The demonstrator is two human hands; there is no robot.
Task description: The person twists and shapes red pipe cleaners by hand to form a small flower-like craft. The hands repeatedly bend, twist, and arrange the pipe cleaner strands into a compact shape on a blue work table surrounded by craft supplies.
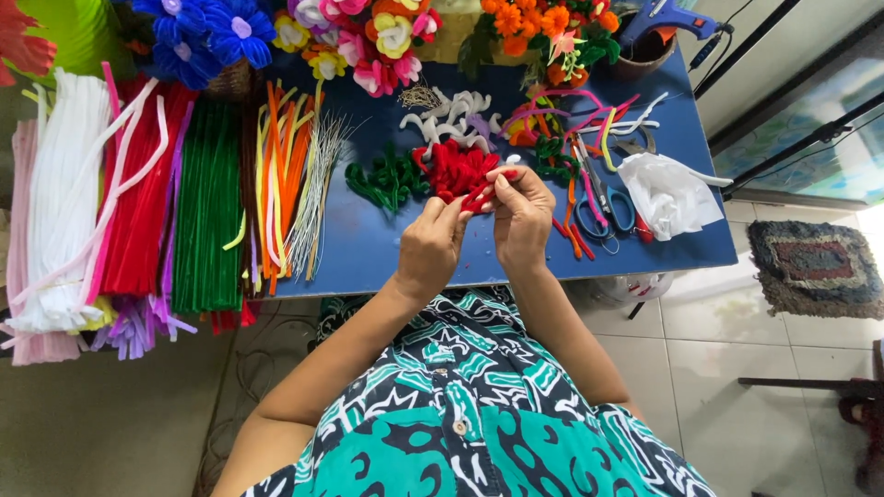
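Head cam view: both hands are up over the near edge of the blue table (387,248). The left hand (431,250) and right hand (521,216) are close together, fingertips pinching a short red pipe cleaner piece (479,196) between them. Right behind it sits a pile of red bent pieces (456,168), with green bent pieces (387,179) just beside that. Scissors (603,210) lie to the right, and long bundles of pipe cleaners (147,202) are laid out on the left.
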